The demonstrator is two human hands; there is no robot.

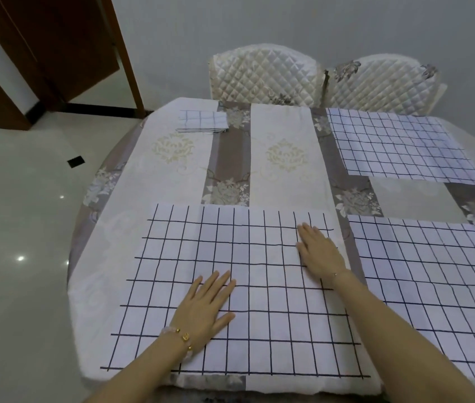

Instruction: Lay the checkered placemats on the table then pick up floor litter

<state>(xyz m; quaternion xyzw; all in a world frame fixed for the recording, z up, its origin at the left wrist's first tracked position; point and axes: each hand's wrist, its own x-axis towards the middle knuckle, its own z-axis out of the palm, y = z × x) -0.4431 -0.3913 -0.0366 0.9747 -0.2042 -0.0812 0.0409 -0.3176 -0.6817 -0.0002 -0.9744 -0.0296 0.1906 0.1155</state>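
A white checkered placemat (259, 315) with dark grid lines lies spread flat at the near left of the table (178, 175). My left hand (204, 309) presses flat on its lower middle, fingers straight. Near its right edge, my right hand (317, 251) also lies flat, fingers straight. Two more placemats lie spread out: one at the near right (439, 280), one at the far right (399, 144). A folded stack of placemats (201, 121) sits at the far left of the table.
Two quilted white chairs (262, 75) (381, 82) stand against the wall behind the table. Glossy white floor (18, 228) stretches left, with a small dark square (76, 162) on it. A brown wooden door (50, 53) stands at the upper left.
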